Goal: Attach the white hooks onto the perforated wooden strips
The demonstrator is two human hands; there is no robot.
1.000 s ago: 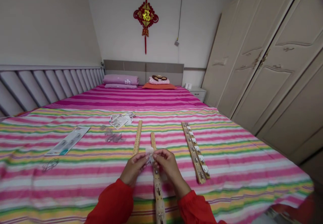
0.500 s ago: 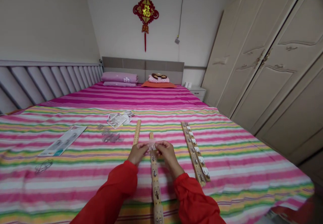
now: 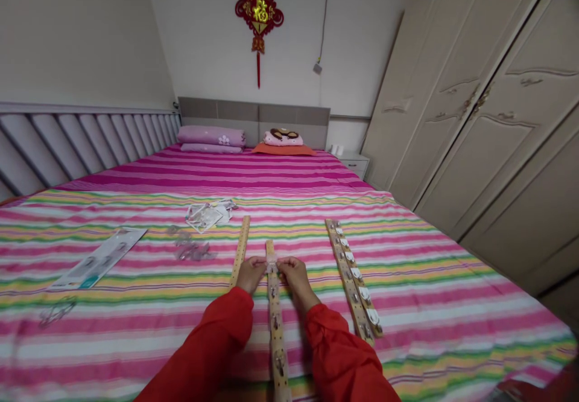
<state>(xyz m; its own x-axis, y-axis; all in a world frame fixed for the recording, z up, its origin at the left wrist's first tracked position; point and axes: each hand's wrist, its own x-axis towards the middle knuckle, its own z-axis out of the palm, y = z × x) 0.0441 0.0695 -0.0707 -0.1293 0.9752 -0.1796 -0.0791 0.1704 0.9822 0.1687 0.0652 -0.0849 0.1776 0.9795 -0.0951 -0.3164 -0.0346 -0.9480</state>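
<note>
A pale wooden strip [image 3: 275, 320] with rows of holes runs away from me between my arms. Several metal hooks on clear backings sit along it. Near its far end, my left hand [image 3: 251, 274] and my right hand [image 3: 295, 274] are closed from either side on a clear adhesive hook [image 3: 271, 262], which lies against the strip. Thumbs and fingertips pinch its edges, and the fingers partly cover it. Just left of my left hand lies a bare wooden strip [image 3: 241, 246] with holes.
To the right lie a strip with metal hooks [image 3: 347, 275] and one with white hooks [image 3: 357, 274]. On the left are clear plastic scraps [image 3: 192, 248], small cards [image 3: 208, 215], a hook package [image 3: 102, 259] and a wire bundle [image 3: 58, 310]. A wardrobe [image 3: 488, 136] stands right.
Both hands have pressed in slightly closer over the clear hook, which now lies flatter against the strip. The view has shifted a little.
</note>
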